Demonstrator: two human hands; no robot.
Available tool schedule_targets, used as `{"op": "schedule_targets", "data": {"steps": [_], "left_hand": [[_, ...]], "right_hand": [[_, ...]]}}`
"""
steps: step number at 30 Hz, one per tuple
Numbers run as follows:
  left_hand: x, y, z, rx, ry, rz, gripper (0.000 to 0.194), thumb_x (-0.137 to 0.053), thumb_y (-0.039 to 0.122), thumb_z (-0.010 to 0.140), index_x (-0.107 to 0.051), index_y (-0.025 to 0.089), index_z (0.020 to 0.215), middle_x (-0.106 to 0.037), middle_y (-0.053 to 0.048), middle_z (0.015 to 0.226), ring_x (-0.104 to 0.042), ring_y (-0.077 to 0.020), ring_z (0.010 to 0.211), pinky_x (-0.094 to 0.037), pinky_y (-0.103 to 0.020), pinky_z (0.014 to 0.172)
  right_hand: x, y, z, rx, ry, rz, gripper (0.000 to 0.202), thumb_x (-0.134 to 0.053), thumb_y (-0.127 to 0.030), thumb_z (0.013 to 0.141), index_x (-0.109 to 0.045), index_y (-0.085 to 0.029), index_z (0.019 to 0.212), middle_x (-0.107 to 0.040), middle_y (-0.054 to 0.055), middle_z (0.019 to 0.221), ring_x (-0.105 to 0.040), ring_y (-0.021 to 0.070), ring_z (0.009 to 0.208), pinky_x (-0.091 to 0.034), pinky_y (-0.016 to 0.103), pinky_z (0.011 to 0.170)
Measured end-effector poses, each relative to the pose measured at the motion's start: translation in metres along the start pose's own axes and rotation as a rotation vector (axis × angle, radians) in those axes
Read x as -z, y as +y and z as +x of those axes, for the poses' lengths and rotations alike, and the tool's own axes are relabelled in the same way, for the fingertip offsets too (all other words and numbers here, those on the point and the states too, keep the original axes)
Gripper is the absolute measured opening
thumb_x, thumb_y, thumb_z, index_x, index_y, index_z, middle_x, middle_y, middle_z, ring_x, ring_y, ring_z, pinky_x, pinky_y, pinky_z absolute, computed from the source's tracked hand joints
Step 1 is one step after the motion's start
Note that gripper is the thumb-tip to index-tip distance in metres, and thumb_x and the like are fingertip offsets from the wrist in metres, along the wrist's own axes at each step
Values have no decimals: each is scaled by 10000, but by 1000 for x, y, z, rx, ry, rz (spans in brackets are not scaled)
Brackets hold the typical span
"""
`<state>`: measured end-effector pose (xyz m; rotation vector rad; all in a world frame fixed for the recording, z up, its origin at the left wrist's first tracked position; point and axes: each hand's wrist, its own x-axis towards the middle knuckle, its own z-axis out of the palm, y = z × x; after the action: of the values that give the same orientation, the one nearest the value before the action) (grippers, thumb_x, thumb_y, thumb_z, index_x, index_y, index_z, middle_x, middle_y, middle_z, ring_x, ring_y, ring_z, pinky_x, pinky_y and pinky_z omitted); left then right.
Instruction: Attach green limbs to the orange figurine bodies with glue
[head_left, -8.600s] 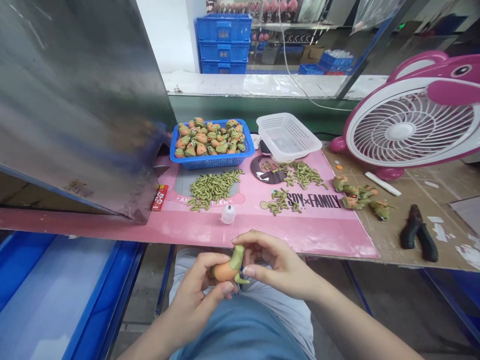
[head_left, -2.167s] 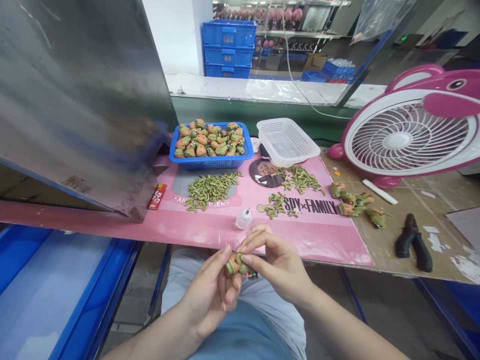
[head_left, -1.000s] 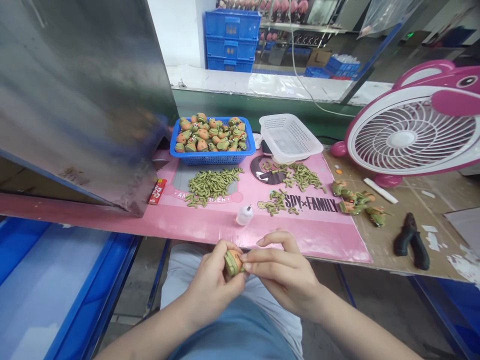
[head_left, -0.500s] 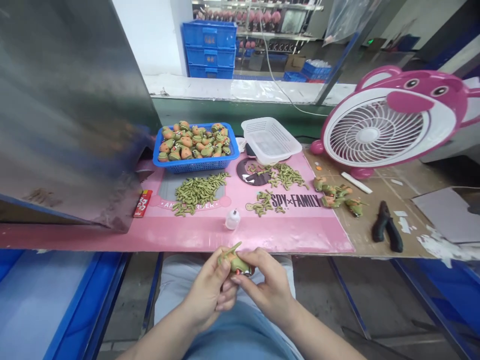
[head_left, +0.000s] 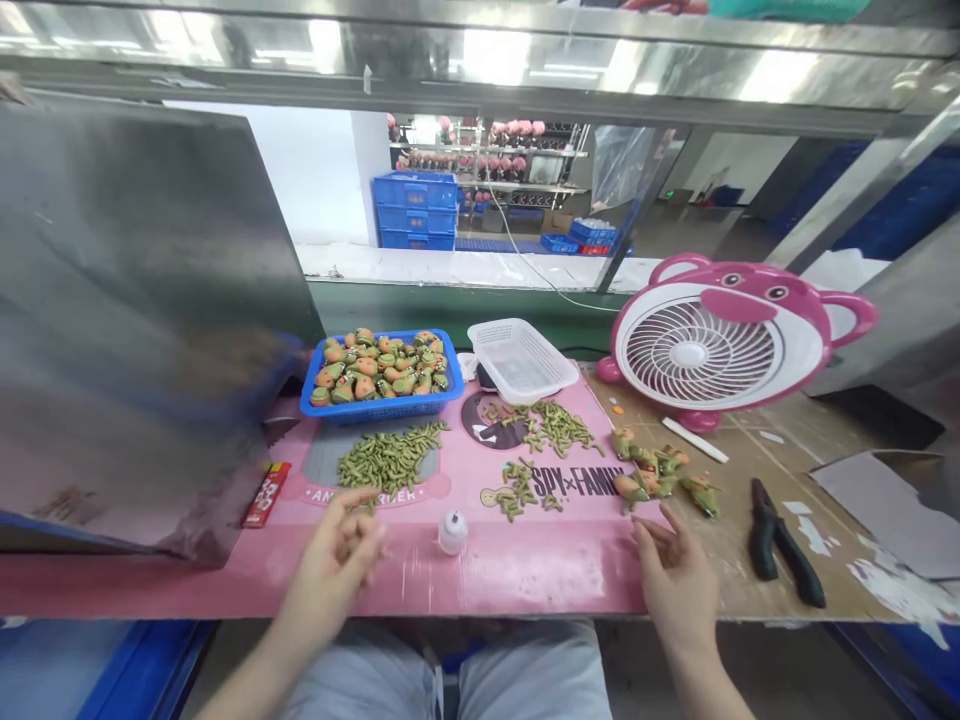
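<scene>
My left hand [head_left: 334, 555] is at the near edge of the left pile of small green curved pieces [head_left: 390, 457], thumb and forefinger apart, the other fingers curled. I make out nothing held in it. Over the mat's right part, my right hand [head_left: 675, 575] is open and empty, just in front of a cluster of green-and-orange figurines [head_left: 649, 470]. Between the hands stands a small white bottle [head_left: 452, 533] with a thin tip. More green pieces [head_left: 559, 428] lie in a looser pile right of centre. A blue basket [head_left: 382, 408] holds many similar figurines without visible tails.
Behind the loose pile is a white plastic basket [head_left: 521, 365]. A pink bear-shaped fan [head_left: 724, 340] stands at the back right. Dark-handled pliers [head_left: 784, 550] lie on the right. A red packet [head_left: 266, 495] lies beside the metal panel [head_left: 157, 320] on the left.
The figurine that both hands held is out of them. My hands have parted, the left toward the green pieces, the right toward the figurine cluster. The view has tilted up.
</scene>
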<state>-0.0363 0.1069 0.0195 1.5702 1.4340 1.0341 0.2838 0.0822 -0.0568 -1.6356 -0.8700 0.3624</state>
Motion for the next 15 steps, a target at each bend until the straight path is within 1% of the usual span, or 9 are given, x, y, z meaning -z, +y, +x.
{"op": "schedule_targets", "data": {"steps": [1, 3, 4, 6, 7, 8, 11, 13, 15], "left_hand": [[6, 4, 20, -111, 52, 197, 249, -359, 334, 847, -411, 179, 1036, -482, 54, 583, -499, -120, 417, -409, -222, 381], [12, 14, 65, -166, 73, 319, 216, -417, 274, 826, -461, 167, 1008, -563, -22, 742, -593, -177, 635, -496, -308, 575], [13, 18, 87, -187, 73, 375, 201, -450, 243, 816, -489, 166, 997, -581, -55, 838, -599, -200, 745, -494, -355, 683], [9, 28, 128, -226, 18, 479, 198, -509, 191, 808, -539, 164, 1002, -554, -104, 1069, -548, -237, 971, -433, -420, 845], [6, 32, 145, -235, -30, 521, 199, -532, 198, 813, -555, 160, 1007, -541, -97, 1128, -524, -243, 1022, -421, -444, 864], [3, 35, 160, -233, -82, 558, 201, -538, 221, 825, -565, 164, 1016, -545, -85, 1145, -528, -237, 1019, -428, -455, 855], [-2, 44, 187, -188, -219, 618, 237, -533, 264, 841, -561, 171, 1057, -574, -74, 1116, -572, -215, 945, -474, -434, 795], [-1, 47, 196, -150, -271, 612, 255, -533, 268, 841, -552, 168, 1074, -580, -75, 1103, -585, -210, 918, -491, -418, 768], [1, 49, 199, -117, -283, 566, 256, -533, 268, 841, -550, 167, 1076, -582, -74, 1095, -590, -206, 905, -497, -411, 756]], "right_hand": [[-8, -3, -11, 5, -6, 17, 530, -556, -523, 699, -511, -128, 1049, -618, 102, 784, -603, 215, 663, -515, 359, 583], [-33, -13, -40, 37, -84, 55, 452, -556, -487, 721, -525, -160, 1033, -615, 107, 863, -597, 208, 716, -519, 344, 612], [-47, -19, -56, 62, -139, 77, 416, -551, -457, 740, -522, -181, 1049, -609, 109, 928, -589, 201, 738, -518, 341, 629], [-77, -31, -84, 198, -304, 136, 453, -555, -385, 754, -459, -194, 1154, -553, 130, 1092, -559, 228, 896, -500, 384, 741], [-90, -37, -94, 263, -358, 136, 506, -582, -355, 734, -430, -196, 1189, -527, 132, 1136, -539, 242, 958, -483, 404, 788], [-102, -42, -101, 304, -409, 127, 545, -607, -321, 707, -417, -194, 1201, -519, 131, 1147, -522, 254, 998, -468, 417, 821], [-124, -50, -107, 289, -485, 84, 514, -598, -211, 659, -464, -186, 1154, -560, 118, 1087, -517, 270, 1009, -441, 425, 847], [-129, -51, -104, 244, -494, 75, 429, -557, -170, 655, -516, -186, 1082, -597, 108, 1018, -541, 267, 954, -445, 415, 815], [-128, -51, -101, 212, -495, 78, 353, -532, -161, 664, -551, -187, 1016, -620, 101, 962, -561, 263, 897, -452, 398, 770]]}}
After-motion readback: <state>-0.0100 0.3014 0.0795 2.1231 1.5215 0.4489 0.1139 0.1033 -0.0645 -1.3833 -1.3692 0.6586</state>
